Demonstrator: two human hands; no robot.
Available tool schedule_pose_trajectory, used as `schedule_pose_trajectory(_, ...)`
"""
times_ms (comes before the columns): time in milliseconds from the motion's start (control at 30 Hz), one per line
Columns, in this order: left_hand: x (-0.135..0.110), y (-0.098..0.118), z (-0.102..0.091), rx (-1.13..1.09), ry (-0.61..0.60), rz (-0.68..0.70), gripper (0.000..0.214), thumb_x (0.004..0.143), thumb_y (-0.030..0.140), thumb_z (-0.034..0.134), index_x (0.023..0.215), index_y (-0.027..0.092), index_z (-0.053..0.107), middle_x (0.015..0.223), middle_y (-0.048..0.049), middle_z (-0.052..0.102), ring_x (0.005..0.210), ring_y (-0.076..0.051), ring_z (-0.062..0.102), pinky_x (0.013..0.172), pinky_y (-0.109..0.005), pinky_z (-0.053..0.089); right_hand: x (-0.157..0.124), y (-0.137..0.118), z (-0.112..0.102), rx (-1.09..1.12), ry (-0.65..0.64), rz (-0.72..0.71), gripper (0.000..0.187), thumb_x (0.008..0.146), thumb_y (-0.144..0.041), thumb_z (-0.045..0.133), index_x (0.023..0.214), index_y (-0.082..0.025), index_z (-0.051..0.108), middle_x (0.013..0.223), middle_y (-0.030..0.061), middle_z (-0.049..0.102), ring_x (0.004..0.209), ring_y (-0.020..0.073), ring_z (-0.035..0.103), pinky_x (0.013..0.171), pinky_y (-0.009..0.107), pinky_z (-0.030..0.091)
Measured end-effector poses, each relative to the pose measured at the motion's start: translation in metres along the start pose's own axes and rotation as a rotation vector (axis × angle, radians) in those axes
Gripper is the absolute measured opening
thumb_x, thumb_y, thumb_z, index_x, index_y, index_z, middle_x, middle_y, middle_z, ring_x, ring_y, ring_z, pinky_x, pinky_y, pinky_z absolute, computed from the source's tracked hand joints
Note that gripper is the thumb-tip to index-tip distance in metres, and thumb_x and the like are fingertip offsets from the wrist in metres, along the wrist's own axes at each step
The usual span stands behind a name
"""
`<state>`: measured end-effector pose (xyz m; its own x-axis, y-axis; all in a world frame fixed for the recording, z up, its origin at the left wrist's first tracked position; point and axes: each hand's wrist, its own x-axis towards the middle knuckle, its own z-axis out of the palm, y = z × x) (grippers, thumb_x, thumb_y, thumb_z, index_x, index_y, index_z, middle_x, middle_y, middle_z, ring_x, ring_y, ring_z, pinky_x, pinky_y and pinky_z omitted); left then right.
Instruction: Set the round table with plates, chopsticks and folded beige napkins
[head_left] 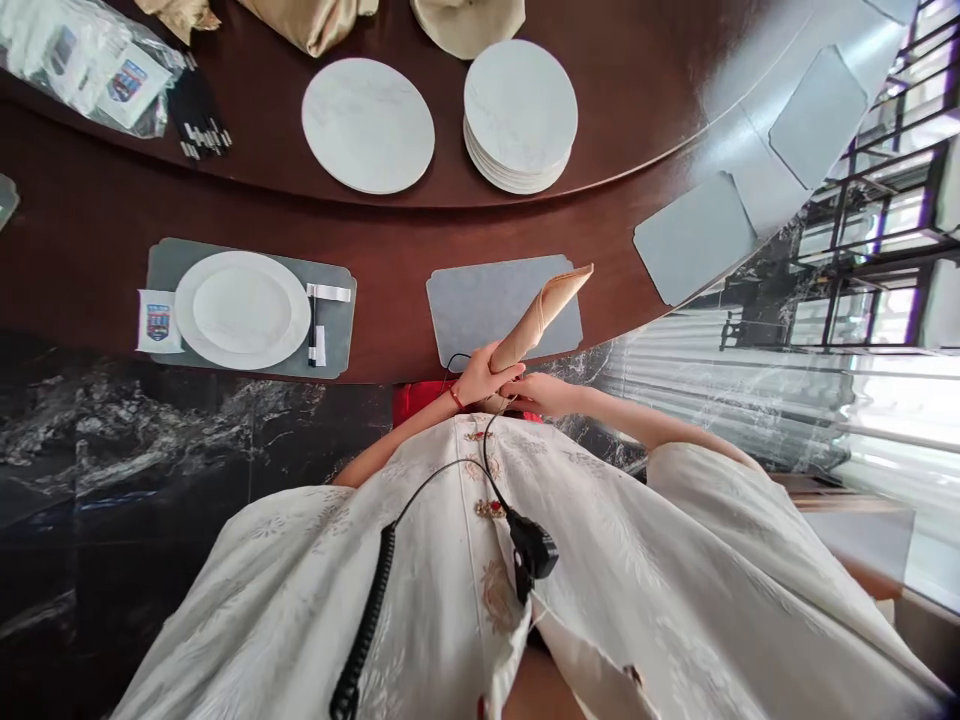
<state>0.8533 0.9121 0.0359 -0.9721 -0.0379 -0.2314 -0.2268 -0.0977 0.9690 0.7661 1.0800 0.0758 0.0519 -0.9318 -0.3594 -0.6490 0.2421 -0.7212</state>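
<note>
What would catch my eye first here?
The folded gold napkin held up in the left hand over a bare grey placemat, the right hand at its base. Behind, a stack of white plates sits on the dark table's raised centre; to the left lies a laid place setting.

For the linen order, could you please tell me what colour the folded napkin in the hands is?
The napkin is golden tan, shown best in the head view.

We have one view, worn on the head, facing forward and steeply down over our dress (pixel 637 600) to the near edge of the table (pixel 90 250) (wide lens, bent lines); left hand (pixel 480 375), right hand (pixel 544 393) and napkin (pixel 551 300) lie close to the lens.
</note>
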Motion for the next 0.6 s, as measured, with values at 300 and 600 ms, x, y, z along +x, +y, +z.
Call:
schedule_pose_trajectory(300, -0.011, -0.004, 0.026, -0.269, 0.178, -0.097, 0.059, 0.064, 0.052, 0.085, 0.104, 0.015, 0.060, 0.092, -0.0078, 0.072, 0.083, -0.019, 0.069, 0.077, -0.032, 0.057, 0.005, 0.026, -0.021, -0.036, -0.051, -0.063, 0.018, 0.091, -0.017, 0.046, 0.107, -0.014, 0.054, 0.079, 0.0059, 0.066, 0.061, 0.0146, 0.056, 0.058, 0.024, 0.037)
schedule_pose_trajectory(600, 0.000, -0.003, -0.084, 0.150, 0.896, 0.039, 0.047, 0.070, 0.045, 0.079, 0.105, 0.018, 0.064, 0.098, -0.0103, 0.071, 0.099, -0.028, 0.066, 0.089, -0.040, 0.054, 0.142, 0.018, -0.073, 0.258, 0.259, -0.309, 0.071, 0.079, -0.031, 0.065, 0.143, -0.017, 0.038, 0.143, 0.0174, 0.047, 0.132, 0.0290, 0.046, 0.107, 0.047, 0.044)
